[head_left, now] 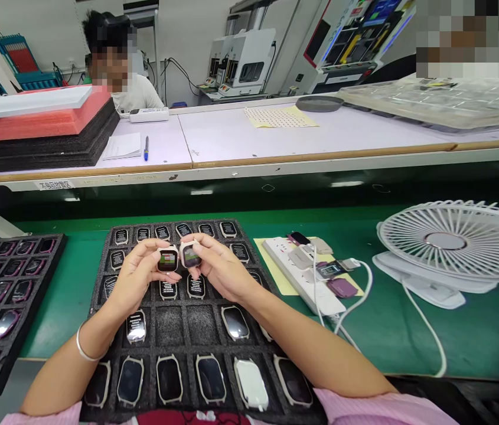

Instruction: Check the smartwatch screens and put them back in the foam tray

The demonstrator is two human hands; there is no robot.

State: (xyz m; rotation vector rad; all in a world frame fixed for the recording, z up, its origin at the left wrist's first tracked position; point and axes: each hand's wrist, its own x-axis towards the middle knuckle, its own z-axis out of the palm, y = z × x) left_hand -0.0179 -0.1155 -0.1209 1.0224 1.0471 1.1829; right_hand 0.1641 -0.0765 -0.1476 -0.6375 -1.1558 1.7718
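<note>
My left hand (143, 268) pinches a smartwatch body (168, 260) without a strap, its lit screen showing colored bands. Right beside it, my right hand (209, 260) grips a second smartwatch (191, 255), also with a lit screen. Both are held over a black foam tray (172, 348) of square pockets. Most pockets hold similar pale-framed watches, several showing white text and others dark screens. One watch (250, 383) in the front row looks white on its face. Two pockets below my hands hold no watch. My forearms hide part of the tray.
Another foam tray (14, 307) with purple-framed watches lies left. At right are a white power strip (306, 283) with chargers and cables, and a white fan (448, 242). A raised shelf (214, 133) runs behind, bearing foam sheets (32, 127). A person (136, 91) sits beyond it.
</note>
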